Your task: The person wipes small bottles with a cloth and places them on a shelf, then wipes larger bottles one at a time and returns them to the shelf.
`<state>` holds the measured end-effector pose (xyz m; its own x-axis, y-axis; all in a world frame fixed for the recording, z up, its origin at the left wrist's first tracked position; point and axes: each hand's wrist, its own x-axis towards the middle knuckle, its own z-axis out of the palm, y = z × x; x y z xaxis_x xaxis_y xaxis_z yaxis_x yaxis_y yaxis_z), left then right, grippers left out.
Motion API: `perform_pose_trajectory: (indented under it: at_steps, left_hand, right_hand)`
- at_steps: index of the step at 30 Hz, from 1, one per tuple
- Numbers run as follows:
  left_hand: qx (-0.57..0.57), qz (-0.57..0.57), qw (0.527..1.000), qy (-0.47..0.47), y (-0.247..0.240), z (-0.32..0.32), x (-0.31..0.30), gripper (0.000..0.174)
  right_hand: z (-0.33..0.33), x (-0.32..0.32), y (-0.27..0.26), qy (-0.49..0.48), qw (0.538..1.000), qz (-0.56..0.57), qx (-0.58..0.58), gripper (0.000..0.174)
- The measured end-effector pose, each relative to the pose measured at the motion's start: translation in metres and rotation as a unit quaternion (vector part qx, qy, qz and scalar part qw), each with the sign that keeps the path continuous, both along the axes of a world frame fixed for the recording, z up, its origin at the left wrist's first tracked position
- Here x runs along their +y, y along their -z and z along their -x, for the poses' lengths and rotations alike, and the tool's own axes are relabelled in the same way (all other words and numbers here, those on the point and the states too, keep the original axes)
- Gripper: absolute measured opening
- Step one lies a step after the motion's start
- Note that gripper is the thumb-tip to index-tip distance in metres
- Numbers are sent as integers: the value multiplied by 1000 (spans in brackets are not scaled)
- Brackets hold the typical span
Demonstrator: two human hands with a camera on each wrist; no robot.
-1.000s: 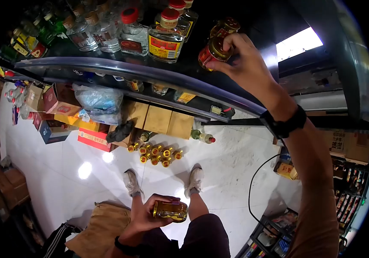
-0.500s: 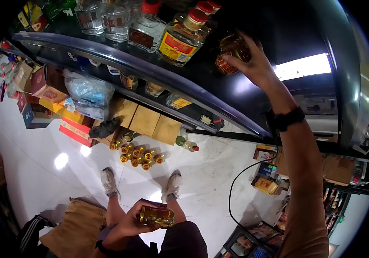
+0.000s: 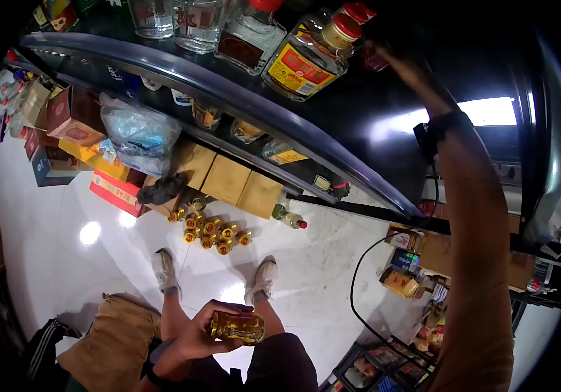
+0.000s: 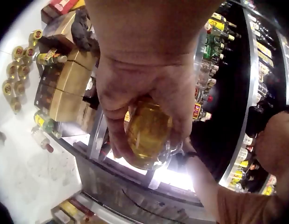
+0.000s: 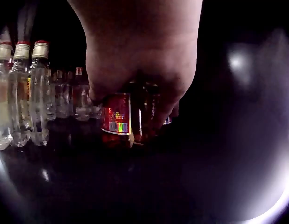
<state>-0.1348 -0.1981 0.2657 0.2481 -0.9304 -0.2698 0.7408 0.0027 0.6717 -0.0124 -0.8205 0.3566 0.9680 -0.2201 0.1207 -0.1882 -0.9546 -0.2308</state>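
Low in front of my lap, my left hand grips a small glass jar of amber liquid, lying sideways with its gold lid toward the palm. The left wrist view shows fingers and thumb wrapped around the jar. My right hand reaches deep over the dark shelf, beside the red-capped bottles. In the right wrist view its fingers curl around a jar with a red label, close over the shelf surface; the hand hides the jar's top.
A flat bottle with a yellow-red label and clear bottles line the shelf left of my right hand. Below are cardboard boxes, a plastic bag, several gold-capped jars on the floor and a black cable.
My right hand has carried its jar from near the shelf's front deeper in, toward the red-capped bottles. The view has shifted closer to the shelf; my left hand keeps its jar low.
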Motion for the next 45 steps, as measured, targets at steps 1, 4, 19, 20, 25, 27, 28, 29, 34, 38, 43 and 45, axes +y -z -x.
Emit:
perform_pose_trajectory:
  at_steps: [1, 4, 19, 20, 25, 27, 28, 29, 34, 38, 43, 45]
  left_hand:
    - [2, -1, 1000, 2, -2, 0, -3, 58]
    - [-18, 10, 1000, 3, -6, 3, -11, 58]
    - [29, 28, 999, 13, 6, 25, -21, 60]
    - [29, 24, 999, 16, 4, 24, -22, 60]
    - [-48, 18, 998, 35, -5, -2, -46, 63]
    - [-123, 3, 992, 27, -16, -16, -64, 62]
    - [-130, -4, 991, 15, -33, -26, -79, 61]
    - [-191, -3, 981, 0, -45, -36, -93, 62]
    - [-294, 31, 946, -134, -86, -64, -165, 71]
    - [-465, 19, 865, -188, -116, -90, -219, 65]
    - [-551, -23, 818, -163, -131, -105, -280, 62]
    - [-605, -20, 768, -208, -121, -111, -300, 63]
  right_hand:
    - [-2, 4, -2, 2, 1000, -1, 2, 50]
    - [-12, 25, -11, 81, 997, 7, -11, 50]
    - [-30, 24, -12, -143, 989, -34, 26, 44]
    - [-21, 33, -7, -124, 991, 23, -45, 44]
    - [34, 114, -34, 30, 951, 239, -196, 43]
    - [62, 169, -52, 41, 966, 42, -250, 39]
    - [84, 197, -58, 0, 972, -71, -223, 41]
    - [103, 220, -64, -38, 964, -182, -191, 42]
    - [127, 297, -100, -111, 957, -255, 83, 59]
    - [130, 262, -101, -35, 958, -265, 103, 46]
    - [126, 203, -79, -25, 926, -377, 30, 51]
    - [119, 190, -68, 12, 885, -465, 8, 54]
